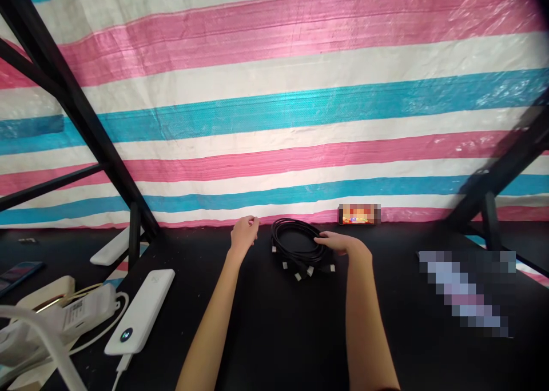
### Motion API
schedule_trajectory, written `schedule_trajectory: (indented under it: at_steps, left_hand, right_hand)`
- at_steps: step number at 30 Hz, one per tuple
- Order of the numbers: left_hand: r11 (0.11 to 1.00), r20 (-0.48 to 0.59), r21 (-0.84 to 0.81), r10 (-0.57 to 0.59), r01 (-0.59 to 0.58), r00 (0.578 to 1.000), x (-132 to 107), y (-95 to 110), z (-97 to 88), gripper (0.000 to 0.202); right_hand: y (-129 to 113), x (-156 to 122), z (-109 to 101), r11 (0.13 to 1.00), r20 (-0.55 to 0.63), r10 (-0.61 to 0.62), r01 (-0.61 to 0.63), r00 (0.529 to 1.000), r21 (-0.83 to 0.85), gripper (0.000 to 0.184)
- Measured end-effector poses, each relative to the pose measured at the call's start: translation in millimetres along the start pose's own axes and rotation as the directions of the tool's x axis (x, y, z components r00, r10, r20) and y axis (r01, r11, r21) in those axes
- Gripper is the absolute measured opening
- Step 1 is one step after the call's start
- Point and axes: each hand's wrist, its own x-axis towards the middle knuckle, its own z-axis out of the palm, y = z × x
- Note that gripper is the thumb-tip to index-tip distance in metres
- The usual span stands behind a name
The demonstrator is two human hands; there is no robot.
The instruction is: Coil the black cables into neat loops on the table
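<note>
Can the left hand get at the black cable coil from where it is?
Probably yes. The left hand is just left of the coil, with only tabletop showing between them; the right hand is at the coil's opposite side, out of the way.

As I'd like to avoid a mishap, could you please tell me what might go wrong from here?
The black cable coil might spread, as no tie is visible and only the right hand appears to touch it. Its pale connectors stick out and could snag. The lit screen behind might get knocked.
</note>
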Motion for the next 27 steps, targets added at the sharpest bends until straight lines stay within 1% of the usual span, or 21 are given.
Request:
schedule_trajectory:
  at_steps: [2, 4, 8, 15, 19, 27]
  left_hand:
    - [1.0, -0.008, -0.005, -0.006, 0.006, 1.0, 0.9, -2.3, -3.0, 0.034]
    - [1.0, -0.018, -0.006, -0.012, 0.012, 1.0, 1.4, -4.2, -5.3, 0.035]
    - [1.0, -0.021, -0.009, -0.008, 0.008, 1.0, 0.8, -4.4, -8.1, 0.036]
    - [1.0, -0.006, -0.014, 0.018, -0.018, 1.0, -1.9, -0.3, -8.6, 0.034]
    - [0.999, -0.009, -0.015, 0.029, -0.029, 1.0, -2.4, 1.1, -9.5, 0.034]
    - [0.999, -0.016, -0.006, 0.044, -0.044, 0.999, -4.3, 3.5, -10.1, 0.035]
  right_hand:
    - [2.9, -2.1, -1.5, 0.997, 0.071, 0.051, -0.055, 0.996, 0.053, 0.056]
    - [2.9, -5.2, -2.9, 0.993, 0.099, 0.063, -0.072, 0.993, 0.088, 0.055]
    - [0.1, -8.2, -3.0, 0.99, 0.085, 0.081, -0.09, 0.993, 0.105, 0.054]
    - [-1.3, -1.7, 0.7, 0.994, 0.07, 0.076, -0.081, 0.995, 0.075, 0.052]
    - [-2.8, -2.4, 0.8, 0.994, 0.064, 0.074, -0.079, 0.995, 0.08, 0.05]
    - [-16.2, -9.4, 1.2, 0.993, 0.041, 0.109, -0.111, 0.993, 0.042, 0.054]
